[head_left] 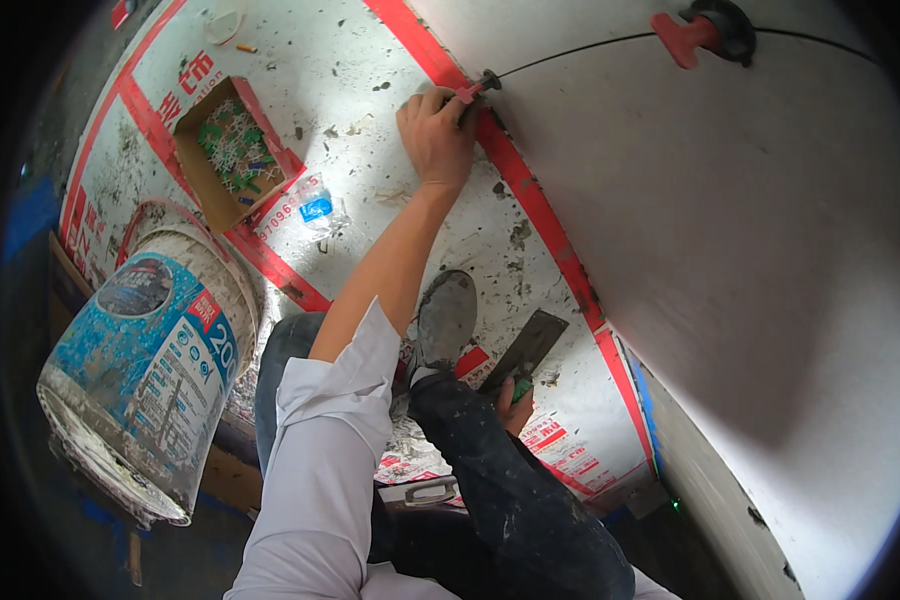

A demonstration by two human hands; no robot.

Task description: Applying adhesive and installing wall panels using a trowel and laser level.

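My left hand (436, 140) reaches up to the base of the pale wall tiles (730, 220). Its fingers close round a small red-and-black tile leveler (475, 88) at the lower end of the dark joint. Another tile leveler (705, 38), with a red handle and round black base, sits higher along that joint. Low beside my right leg, my right hand (516, 406) grips the green handle of a trowel (528, 350). Its flat dark rectangular blade points up and right, above the floor covering. My leg partly hides that hand.
A cardboard box (195, 165) of white, green and blue tile spacers (235, 145) lies on the stained white-and-red floor covering (340, 60). Near it is a clear bag (318, 208) with something blue. A dirty blue-and-white bucket (150, 350) stands at left. My shoe (447, 315) is in the middle.
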